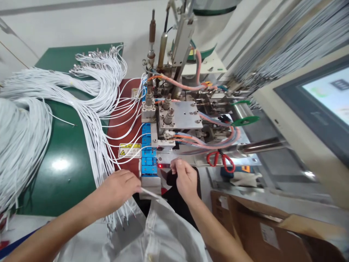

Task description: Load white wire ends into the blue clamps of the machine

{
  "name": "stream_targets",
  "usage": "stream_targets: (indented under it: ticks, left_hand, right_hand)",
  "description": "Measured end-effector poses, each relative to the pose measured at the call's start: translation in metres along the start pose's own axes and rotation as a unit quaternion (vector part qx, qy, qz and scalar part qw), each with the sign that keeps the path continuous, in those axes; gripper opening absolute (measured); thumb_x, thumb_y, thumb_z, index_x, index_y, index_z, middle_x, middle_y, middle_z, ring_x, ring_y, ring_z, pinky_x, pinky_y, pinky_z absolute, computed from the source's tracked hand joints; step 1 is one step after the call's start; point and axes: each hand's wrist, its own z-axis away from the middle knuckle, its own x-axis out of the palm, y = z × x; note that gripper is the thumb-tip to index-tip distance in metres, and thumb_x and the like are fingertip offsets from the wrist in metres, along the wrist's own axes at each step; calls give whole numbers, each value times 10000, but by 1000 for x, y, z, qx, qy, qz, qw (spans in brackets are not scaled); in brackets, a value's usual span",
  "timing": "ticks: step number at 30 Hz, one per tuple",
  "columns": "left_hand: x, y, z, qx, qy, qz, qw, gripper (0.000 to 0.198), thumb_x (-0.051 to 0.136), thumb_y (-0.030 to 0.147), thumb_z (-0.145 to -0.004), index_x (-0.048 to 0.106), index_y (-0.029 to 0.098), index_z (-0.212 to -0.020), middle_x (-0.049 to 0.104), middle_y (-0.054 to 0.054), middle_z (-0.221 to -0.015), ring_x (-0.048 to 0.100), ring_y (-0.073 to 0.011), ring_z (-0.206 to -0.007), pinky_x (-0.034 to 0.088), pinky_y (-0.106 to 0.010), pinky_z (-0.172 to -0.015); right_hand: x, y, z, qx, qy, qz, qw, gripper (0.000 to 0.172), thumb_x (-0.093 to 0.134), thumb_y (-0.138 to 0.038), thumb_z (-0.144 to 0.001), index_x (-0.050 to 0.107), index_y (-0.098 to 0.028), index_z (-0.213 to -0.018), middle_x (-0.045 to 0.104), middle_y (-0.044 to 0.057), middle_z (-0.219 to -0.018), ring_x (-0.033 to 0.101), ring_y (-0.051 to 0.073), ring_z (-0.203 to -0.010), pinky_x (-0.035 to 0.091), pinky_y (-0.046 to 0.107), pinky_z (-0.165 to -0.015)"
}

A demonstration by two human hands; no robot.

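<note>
My left hand (120, 187) is closed, fingers bent down, in front of the blue clamp blocks (148, 160). A thin white cable (149, 193) runs out from its fingertips toward my lap. To the right of the blocks, my right hand (187, 178) is raised with thumb and fingers pinched together; whatever lies between them is too small to tell. Several white cables lead from a large cable bundle (89, 127) on the left into the blue blocks. A small red light (159, 166) glows between the blocks and my right hand.
The metal machine (180, 114) with hoses stands ahead. Red-handled scissors (221, 160) lie on its right side. A screen (324, 91) juts in at right, above a cardboard box (259, 225). More white cables (24, 142) cover the green table (65, 182). A warning label (129, 150) marks the brown plate.
</note>
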Motion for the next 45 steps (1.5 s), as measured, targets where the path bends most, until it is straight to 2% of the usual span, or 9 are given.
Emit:
stream_targets:
  ticks: [4,7,9,12,16,20,32,39,45]
  left_hand:
    - [13,10,-17,-82,160,60,982,202,393,219,-898,589,193,-940,642,-31,-838,591,-136,-769,476,-265,-728]
    - [21,18,-29,-99,199,82,971,228,397,200,-891,580,186,-1027,654,-53,-892,611,-145,-818,494,-270,-756]
    - [25,22,-35,-101,201,101,969,268,392,191,-889,559,194,-1099,657,-61,-964,614,-152,-872,498,-283,-790]
    - [29,25,-43,-110,199,153,962,314,425,224,-880,523,212,-1178,657,-59,-1031,620,-156,-902,502,-292,-815]
    - [30,27,-51,-136,206,243,938,235,476,258,-859,640,204,-1018,688,-50,-966,637,-156,-849,507,-272,-781]
    - [30,26,-54,-186,219,294,912,187,511,255,-833,688,199,-846,699,-31,-830,628,-150,-766,502,-267,-730]
    - [39,31,-54,-244,247,338,875,104,553,228,-779,642,177,-763,645,-16,-751,594,-130,-700,494,-241,-669]
    - [50,35,-52,-277,269,355,851,96,522,241,-795,582,167,-781,611,-19,-751,593,-136,-710,489,-248,-651]
    - [51,36,-52,-285,279,372,838,97,512,243,-800,568,167,-780,598,-13,-737,584,-129,-683,487,-247,-645]
  right_hand:
    - [0,-6,13,-46,-32,-81,995,372,387,-417,-868,609,-162,-713,561,38,-653,487,131,-555,411,271,-515]
    - [0,-13,17,-63,-20,-74,995,219,489,-337,-832,620,-179,-757,579,31,-671,519,135,-577,442,279,-540]
    - [0,-19,16,-62,-10,-16,998,120,553,-268,-792,614,-186,-731,586,22,-674,535,133,-586,455,273,-551]
    - [0,-28,12,-89,-24,50,994,108,547,-233,-783,607,-189,-704,590,16,-662,552,137,-599,464,270,-566]
    - [2,-30,9,-131,-46,99,985,112,543,-187,-772,596,-188,-674,590,11,-641,559,136,-615,465,267,-594]
    - [6,-24,14,-104,-25,84,991,104,527,-190,-789,609,-186,-726,610,26,-685,582,144,-656,482,274,-622]
    - [17,-26,18,-76,15,63,995,92,553,-203,-759,606,-188,-686,600,16,-663,570,138,-619,481,268,-596]
    - [28,-29,21,32,33,-26,999,116,568,-226,-739,591,-168,-642,584,5,-615,543,125,-570,464,250,-547]
    - [33,-24,22,-45,54,17,997,100,571,-207,-742,588,-176,-648,586,12,-646,553,134,-616,473,270,-602]
